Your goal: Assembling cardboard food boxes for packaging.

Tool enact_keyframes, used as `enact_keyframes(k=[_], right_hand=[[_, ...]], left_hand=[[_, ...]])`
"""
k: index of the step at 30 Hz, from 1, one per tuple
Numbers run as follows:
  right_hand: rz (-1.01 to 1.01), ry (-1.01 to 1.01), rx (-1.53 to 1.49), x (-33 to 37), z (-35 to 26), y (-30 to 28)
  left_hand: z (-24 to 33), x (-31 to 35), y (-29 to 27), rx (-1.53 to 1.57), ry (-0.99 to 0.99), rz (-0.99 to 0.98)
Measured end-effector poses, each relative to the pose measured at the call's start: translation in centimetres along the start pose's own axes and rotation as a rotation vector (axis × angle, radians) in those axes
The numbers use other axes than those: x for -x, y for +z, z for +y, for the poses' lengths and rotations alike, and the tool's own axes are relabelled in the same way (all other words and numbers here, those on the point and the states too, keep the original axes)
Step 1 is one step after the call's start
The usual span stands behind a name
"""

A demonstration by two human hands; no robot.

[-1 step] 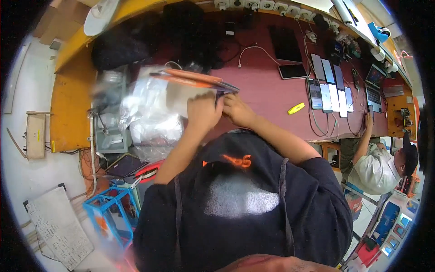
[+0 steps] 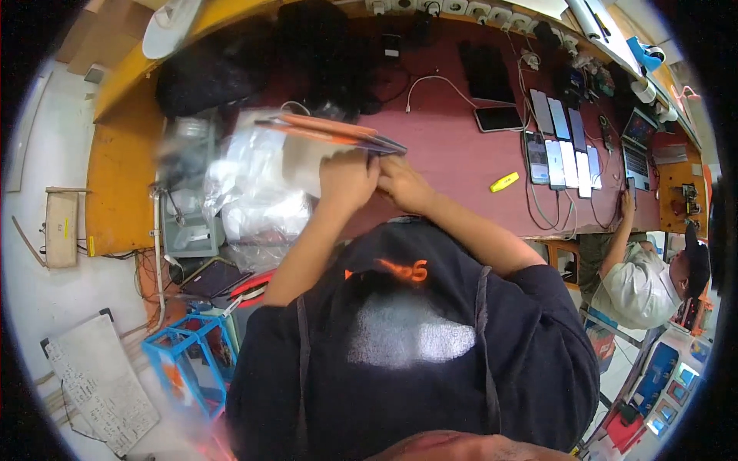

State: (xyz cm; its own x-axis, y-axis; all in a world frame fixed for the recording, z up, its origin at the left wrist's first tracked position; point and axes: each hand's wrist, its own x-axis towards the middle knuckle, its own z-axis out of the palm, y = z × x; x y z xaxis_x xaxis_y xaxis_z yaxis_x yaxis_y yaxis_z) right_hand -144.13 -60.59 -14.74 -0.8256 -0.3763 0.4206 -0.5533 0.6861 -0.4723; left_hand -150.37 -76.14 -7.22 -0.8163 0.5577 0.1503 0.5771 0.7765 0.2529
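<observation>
My left hand [image 2: 346, 180] and my right hand [image 2: 403, 186] meet over the dark red tabletop [image 2: 453, 165]. Both pinch the right end of a thin flat panel with an orange edge [image 2: 330, 131], which is held level and looks blurred. Under and left of the panel lies a heap of clear plastic bags [image 2: 250, 192]. My dark sleeves and torso hide the near edge of the table.
Several phones [image 2: 561, 150] lie in a row at the right, on cables. A yellow marker [image 2: 503, 182], a single phone [image 2: 498, 117] and a dark tablet [image 2: 484, 69] lie nearer. A black bag [image 2: 215, 73] sits back left. A seated person [image 2: 642, 284] works at the right. A blue crate [image 2: 184, 361] stands on the floor.
</observation>
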Motion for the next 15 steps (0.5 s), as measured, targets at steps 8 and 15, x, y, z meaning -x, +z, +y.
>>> enact_keyframes(k=[8, 15], right_hand=[[0.316, 0.214, 0.159, -2.1, 1.4, -0.4], [0.377, 0.148, 0.069, -2.0, 2.9, 0.0]], left_hand=[[-1.1, -2.0, 3.0, 0.018, 0.132, 0.058], [1.2, -2.5, 3.5, -0.096, -0.032, -0.212]])
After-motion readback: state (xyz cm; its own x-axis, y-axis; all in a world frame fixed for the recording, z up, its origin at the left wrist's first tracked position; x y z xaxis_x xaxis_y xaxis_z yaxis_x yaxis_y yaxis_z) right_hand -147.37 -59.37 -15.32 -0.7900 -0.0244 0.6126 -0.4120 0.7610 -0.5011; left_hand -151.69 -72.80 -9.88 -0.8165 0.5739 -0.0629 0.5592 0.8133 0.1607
